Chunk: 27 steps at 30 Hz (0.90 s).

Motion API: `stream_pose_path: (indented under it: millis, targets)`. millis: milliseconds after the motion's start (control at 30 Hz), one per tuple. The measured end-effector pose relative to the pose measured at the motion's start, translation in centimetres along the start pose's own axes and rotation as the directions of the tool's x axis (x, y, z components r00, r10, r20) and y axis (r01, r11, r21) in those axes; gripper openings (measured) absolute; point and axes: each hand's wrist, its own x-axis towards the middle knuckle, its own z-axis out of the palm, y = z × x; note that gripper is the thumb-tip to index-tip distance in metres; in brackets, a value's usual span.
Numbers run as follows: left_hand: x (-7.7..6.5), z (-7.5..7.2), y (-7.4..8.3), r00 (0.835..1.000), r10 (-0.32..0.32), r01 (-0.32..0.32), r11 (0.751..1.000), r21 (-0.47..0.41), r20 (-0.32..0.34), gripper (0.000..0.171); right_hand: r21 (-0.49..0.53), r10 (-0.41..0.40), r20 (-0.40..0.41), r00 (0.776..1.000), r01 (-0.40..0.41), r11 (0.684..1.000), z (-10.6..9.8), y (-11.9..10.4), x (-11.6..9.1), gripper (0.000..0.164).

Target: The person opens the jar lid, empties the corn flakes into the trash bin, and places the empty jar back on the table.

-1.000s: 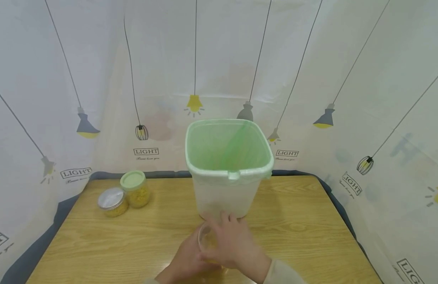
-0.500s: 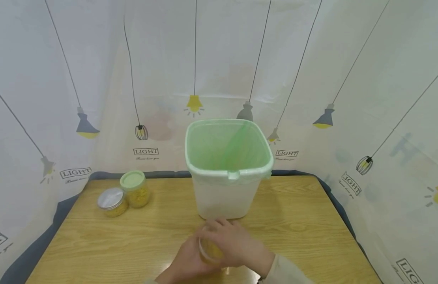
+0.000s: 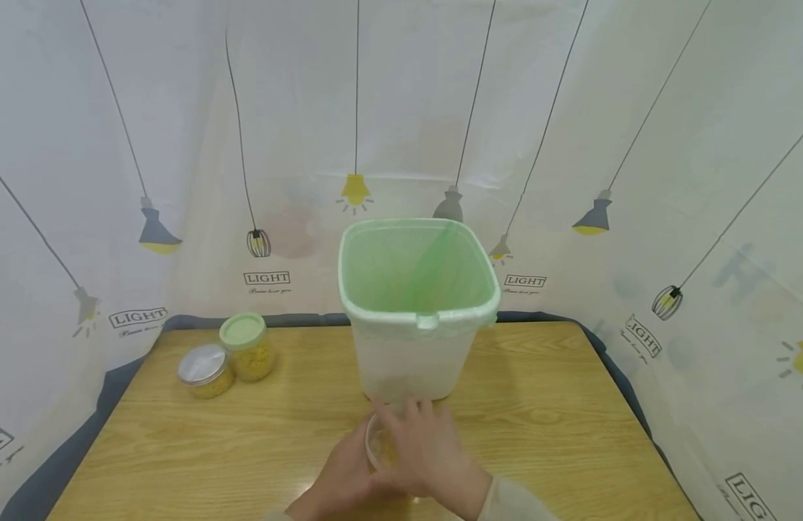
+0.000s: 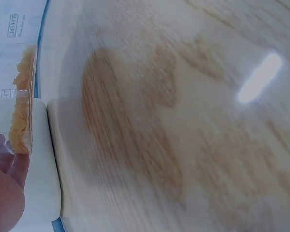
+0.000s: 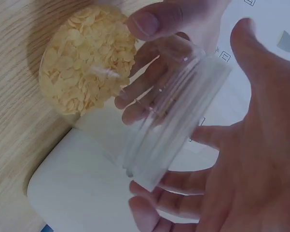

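Left hand: is gripping the jar from eight o'clock, the thumb lying on one side and the fingers curling round the other.
Right hand: is reaching over the jar from three o'clock, thumb and fingers spreading apart, palm facing the pale rim; the fingertips are coming close to its edge, but whether they are touching I cannot tell.
Jar: is hanging above the table, roughly upright, base downward.
Flakes: are lying pale yellow in the jar's base end.
Bin: is standing between twelve and one o'clock of the jar, white, a green liner folding over its top.
Green-lidded jar: is standing at ten o'clock, holding yellow pieces.
Silver-lidded jar: is sitting close by at the green lid's eight o'clock, also holding yellow pieces.
Sleeve: is showing pale at four o'clock.
Cloth: is hanging behind, bearing printed lamps and "LIGHT".
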Motion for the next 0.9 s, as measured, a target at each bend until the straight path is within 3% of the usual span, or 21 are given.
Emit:
stream_pose_path:
  millis: [167,367,467,567,633,733,900]
  targets:
    - [-0.1,-0.1,-0.1,0.999,0.047,-0.047,0.999,0.018,0.005,0.099,0.016,-0.023,0.01,1.0,0.023,1.0,0.1,0.0,0.0,0.096]
    - [-0.3,-0.3,0.1,0.999,0.043,-0.043,0.998,0.049,0.012,0.097,0.068,-0.177,-0.056,0.983,0.181,0.981,0.0,0.8,0.1,0.067]
    - [-0.4,-0.2,0.1,0.998,0.061,-0.062,0.997,0.044,0.017,0.097,0.08,-0.245,-0.063,0.967,0.25,0.965,-0.1,1.2,0.0,0.065]
    - [-0.5,-0.1,0.1,0.998,0.064,-0.065,0.997,0.032,0.018,0.097,0.098,-0.275,-0.024,0.961,0.276,0.956,-0.3,1.5,0.0,0.074]
    - [-0.5,-0.1,0.1,0.998,0.063,-0.063,0.998,0.024,0.013,0.099,0.133,-0.267,0.006,0.964,0.264,0.955,-0.4,1.5,0.0,0.079]
    - [-0.5,-0.1,0.0,0.998,0.059,-0.059,0.998,0.006,0.005,0.103,0.171,-0.189,0.016,0.982,0.183,0.968,-0.5,1.3,-0.1,0.092]
    - [-0.3,-0.1,0.2,1.0,0.014,-0.014,0.999,-0.036,0.006,0.104,0.063,-0.041,-0.033,0.999,0.043,0.997,-0.2,0.4,-0.1,0.102]
